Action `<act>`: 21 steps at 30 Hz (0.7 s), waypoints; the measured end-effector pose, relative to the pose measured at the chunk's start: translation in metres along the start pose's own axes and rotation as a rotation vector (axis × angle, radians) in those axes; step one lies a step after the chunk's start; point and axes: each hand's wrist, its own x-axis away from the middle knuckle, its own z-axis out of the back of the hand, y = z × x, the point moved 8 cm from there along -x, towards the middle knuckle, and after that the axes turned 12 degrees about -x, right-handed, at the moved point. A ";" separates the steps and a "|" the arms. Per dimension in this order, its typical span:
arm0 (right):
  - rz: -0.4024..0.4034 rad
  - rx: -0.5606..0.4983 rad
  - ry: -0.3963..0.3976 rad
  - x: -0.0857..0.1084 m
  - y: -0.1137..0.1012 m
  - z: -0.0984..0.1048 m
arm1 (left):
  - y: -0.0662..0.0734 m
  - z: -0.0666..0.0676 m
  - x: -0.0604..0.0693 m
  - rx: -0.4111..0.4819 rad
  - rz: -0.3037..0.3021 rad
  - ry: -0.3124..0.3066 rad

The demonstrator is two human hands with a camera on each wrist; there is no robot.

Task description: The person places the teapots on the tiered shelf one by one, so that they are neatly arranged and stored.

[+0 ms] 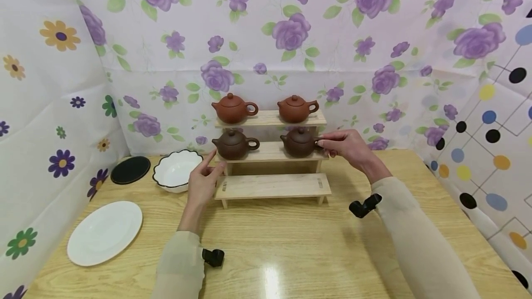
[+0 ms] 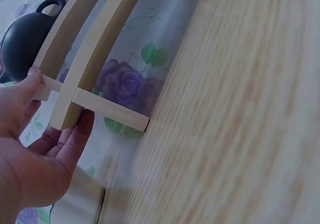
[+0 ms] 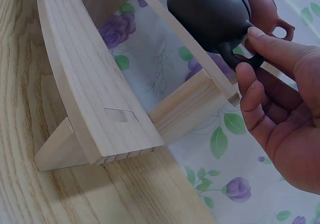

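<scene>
My right hand (image 1: 347,148) pinches the handle of a dark brown teapot (image 1: 300,143) on the right side of the wooden rack's middle shelf. In the right wrist view, thumb and fingers (image 3: 255,76) close on that handle. At the rack's left end, my left hand (image 1: 202,182) holds the wooden rack (image 1: 272,186), with fingers at the ends of the lower and middle shelves. Just above it sits a second dark brown teapot (image 1: 232,145). Two reddish-brown teapots, one left (image 1: 231,108) and one right (image 1: 295,109), stand on the top shelf.
Left of the rack are a white scalloped bowl (image 1: 176,187) with a dark rim, a black round mat (image 1: 130,170) and a white plate (image 1: 105,233). All stand on a wood-grain table (image 1: 282,243). Flowered cloth (image 1: 257,68) hangs close behind the rack.
</scene>
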 end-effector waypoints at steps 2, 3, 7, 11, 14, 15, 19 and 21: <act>-0.002 -0.002 0.002 -0.001 0.001 0.000 | 0.000 0.000 0.000 -0.001 0.002 0.001; -0.002 -0.004 0.003 -0.001 0.001 0.000 | 0.000 0.001 0.000 -0.001 0.002 0.001; -0.006 -0.023 0.004 -0.003 0.002 -0.001 | 0.000 0.002 0.000 -0.001 0.006 0.000; -0.007 -0.031 -0.001 -0.004 0.003 -0.002 | -0.001 0.003 0.000 -0.012 0.019 -0.002; 0.005 -0.024 -0.007 -0.003 0.002 -0.002 | -0.001 0.002 -0.002 -0.014 0.013 0.000; 0.009 -0.021 -0.008 -0.003 0.001 -0.001 | -0.001 0.001 -0.003 -0.011 0.008 0.000; 0.008 -0.015 0.004 -0.002 0.003 0.002 | -0.001 -0.003 -0.004 -0.009 -0.005 -0.002; -0.001 -0.006 0.009 0.000 0.004 0.003 | -0.002 -0.005 -0.004 -0.010 0.001 -0.004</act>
